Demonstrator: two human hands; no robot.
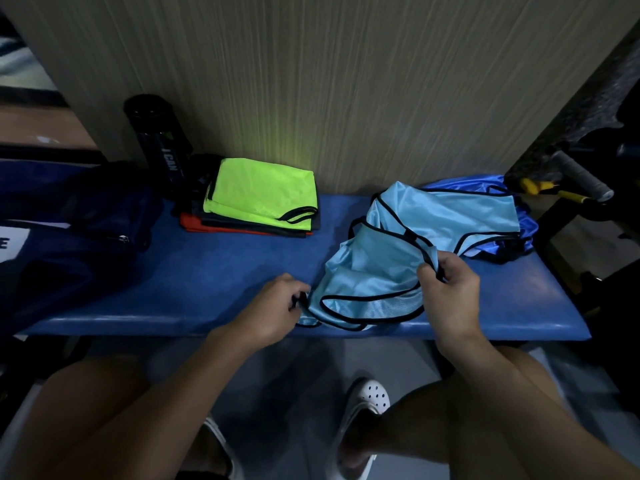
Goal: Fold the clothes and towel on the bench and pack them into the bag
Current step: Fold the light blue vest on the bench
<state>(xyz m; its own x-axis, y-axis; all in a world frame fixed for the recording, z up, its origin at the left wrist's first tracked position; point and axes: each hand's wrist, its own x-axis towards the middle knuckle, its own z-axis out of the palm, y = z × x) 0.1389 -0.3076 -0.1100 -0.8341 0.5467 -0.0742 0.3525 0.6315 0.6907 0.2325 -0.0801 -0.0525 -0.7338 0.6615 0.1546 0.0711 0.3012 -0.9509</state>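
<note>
A light blue mesh vest (408, 251) with black trim lies crumpled on the right half of the blue bench (207, 271). My left hand (273, 306) pinches its black edge at the lower left corner. My right hand (450, 289) grips a strap of the same vest near its middle. A darker blue garment (519, 237) lies under and behind the vest at the far right. A folded stack with a neon yellow vest (263, 194) on top of dark and red pieces sits at the back middle. The dark blue bag (69, 244) lies on the bench's left end.
A black bottle (156, 140) stands against the wall behind the bag. A racket handle (581, 174) pokes in at the far right beyond the bench end. A wood-grain wall backs the bench. My knees and white clogs (367, 400) are below the front edge.
</note>
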